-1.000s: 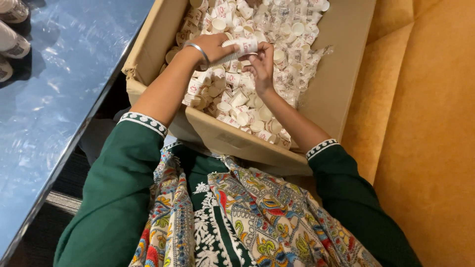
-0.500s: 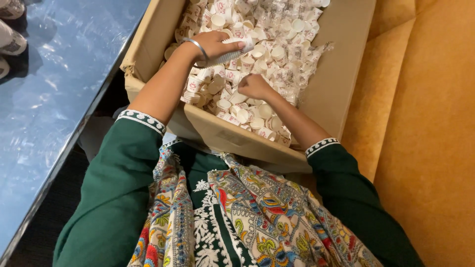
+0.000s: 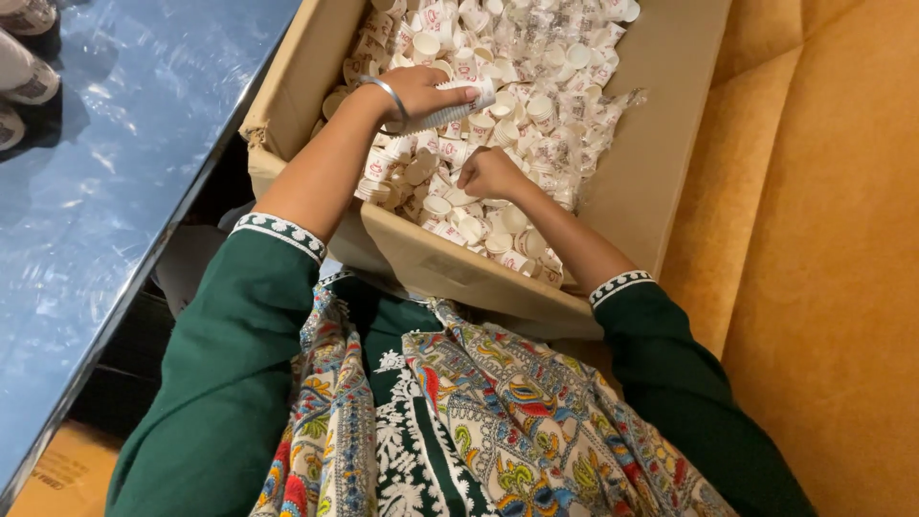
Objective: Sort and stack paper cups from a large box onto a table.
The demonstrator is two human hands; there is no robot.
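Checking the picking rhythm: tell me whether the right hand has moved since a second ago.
Yes. The right hand has dropped from beside the stack of cups toward the near wall of the cardboard box, down into the loose cups.

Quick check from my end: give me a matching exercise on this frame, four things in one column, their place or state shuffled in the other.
1. left hand
2. right hand
3. cardboard box
4. table

a. shiny blue, beside the box
b. holds a stack of paper cups
c. down among the loose cups
d. full of small cups, on the lap

Pairs: 1-b, 2-c, 3-d, 4-a
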